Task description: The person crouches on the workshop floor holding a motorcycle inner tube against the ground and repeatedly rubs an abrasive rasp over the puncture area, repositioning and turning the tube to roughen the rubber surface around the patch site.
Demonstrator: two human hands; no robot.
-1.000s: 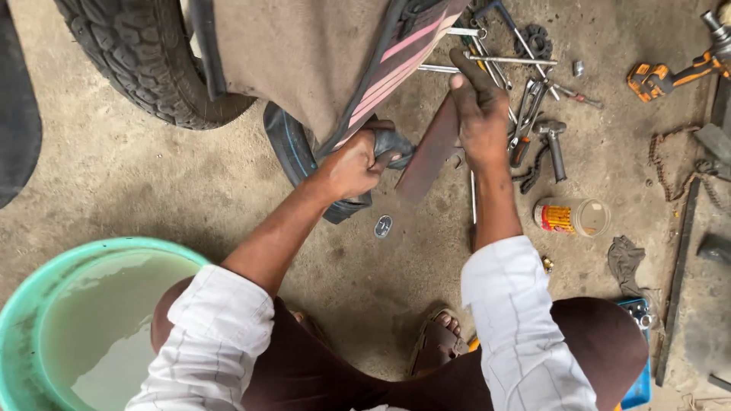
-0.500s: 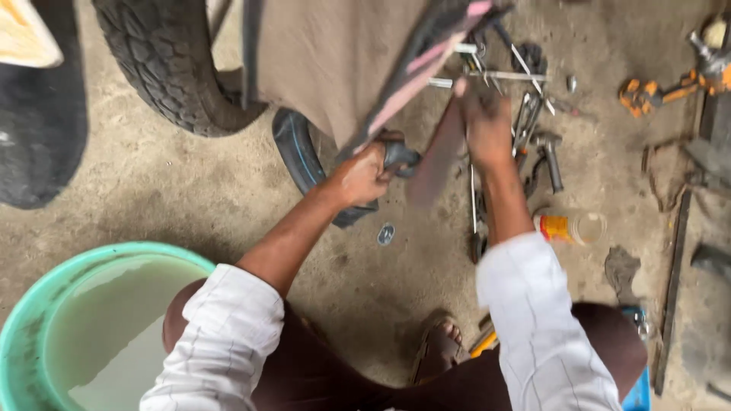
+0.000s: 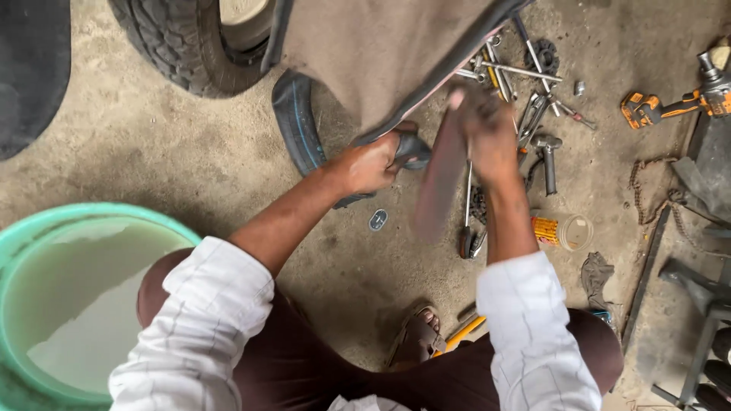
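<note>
**Inspector A:** What is recorded for the left hand (image 3: 373,164)?

**Inspector B:** Its fingers (image 3: 397,149) are curled shut around a fold of the black rubber inner tube (image 3: 293,122). The fold is gripped just under the edge of a brown sheet-like cover (image 3: 381,53), and the rest of the tube is seen looping away from the fingers across the concrete floor (image 3: 152,167).

**Inspector A:** And the right hand (image 3: 487,133)?

**Inspector B:** It is blurred. A long flat reddish-brown bar (image 3: 440,179) is held at its upper end; how tightly the fingers are closed cannot be told. The bar hangs below them, just beside the gripped fold.

**Inspector A:** Surroundings?

**Inspector B:** A scatter of metal wrenches and rods (image 3: 525,99) is noted just beyond the right fingers, a small oval metal piece (image 3: 378,219) below the left fingers. A green plastic basin of cloudy water (image 3: 46,221) sits well apart, by the left elbow. A black treaded tyre (image 3: 171,46) lies beyond the tube.
</note>
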